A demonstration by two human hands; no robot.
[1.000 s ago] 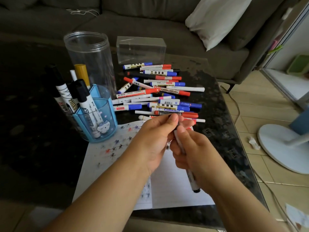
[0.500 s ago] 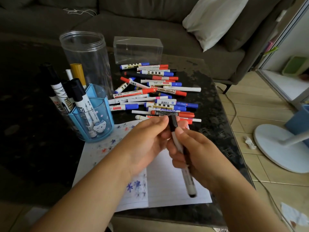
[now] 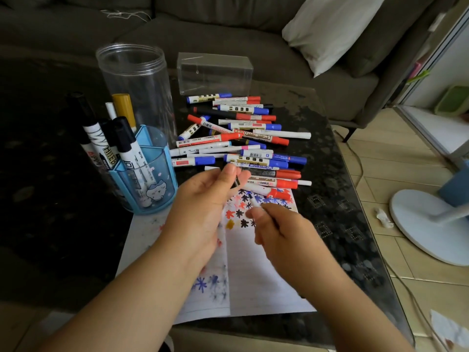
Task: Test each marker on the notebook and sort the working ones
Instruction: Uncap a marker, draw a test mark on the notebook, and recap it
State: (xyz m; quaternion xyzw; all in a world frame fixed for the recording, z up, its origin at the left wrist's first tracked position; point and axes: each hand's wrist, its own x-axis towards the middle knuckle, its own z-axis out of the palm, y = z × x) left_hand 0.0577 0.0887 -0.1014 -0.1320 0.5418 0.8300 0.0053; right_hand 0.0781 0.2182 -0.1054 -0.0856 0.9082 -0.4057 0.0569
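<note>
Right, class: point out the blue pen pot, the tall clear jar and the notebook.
Blue pen pot [image 3: 162, 191]: head view, front wall near the cat picture.
Tall clear jar [image 3: 137, 80]: head view, middle of its side wall.
Notebook [image 3: 256, 283]: head view, bare lined page between the arms.

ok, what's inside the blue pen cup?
The blue pen cup holds several upright markers: black-capped whiteboard markers, one gold-capped marker and a thin white pen. Their lower ends blur behind the tinted walls, so the exact count is unclear.
</note>
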